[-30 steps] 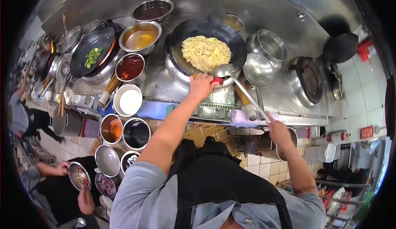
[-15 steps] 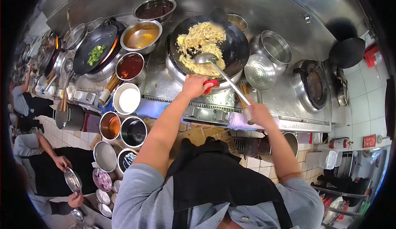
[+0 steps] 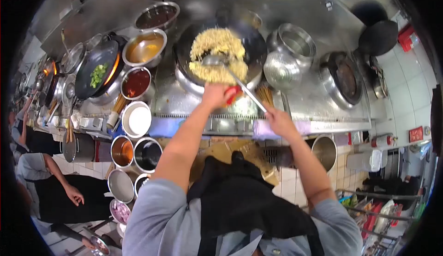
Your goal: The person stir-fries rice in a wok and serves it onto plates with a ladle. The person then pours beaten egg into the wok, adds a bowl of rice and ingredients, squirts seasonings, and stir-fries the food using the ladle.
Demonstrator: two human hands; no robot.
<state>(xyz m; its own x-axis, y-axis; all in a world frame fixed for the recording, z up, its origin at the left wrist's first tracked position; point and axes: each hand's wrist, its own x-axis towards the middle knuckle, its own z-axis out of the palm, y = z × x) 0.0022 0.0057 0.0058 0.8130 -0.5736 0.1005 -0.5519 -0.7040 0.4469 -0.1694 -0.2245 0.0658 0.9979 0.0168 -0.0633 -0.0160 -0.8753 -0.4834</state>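
Note:
Fried rice with yellow egg bits lies in a big black wok on the burner in front of me. My left hand is closed at the wok's near edge, with a red cloth at its fingers; the exact grip is partly hidden. A long-handled metal ladle rests its bowl in the middle of the rice. Wrapped round the lower end of its handle is my right hand, near the counter's front edge.
Left of the wok stand bowls of yellow liquid and red sauce. A second wok with green vegetables sits over flame. To the right are a perforated strainer and metal pot. A co-worker's hand shows at lower left.
The ladle has moved through the rice, which is now gathered into a rounder heap. My view has shifted slightly. The co-worker's metal dish has moved lower.

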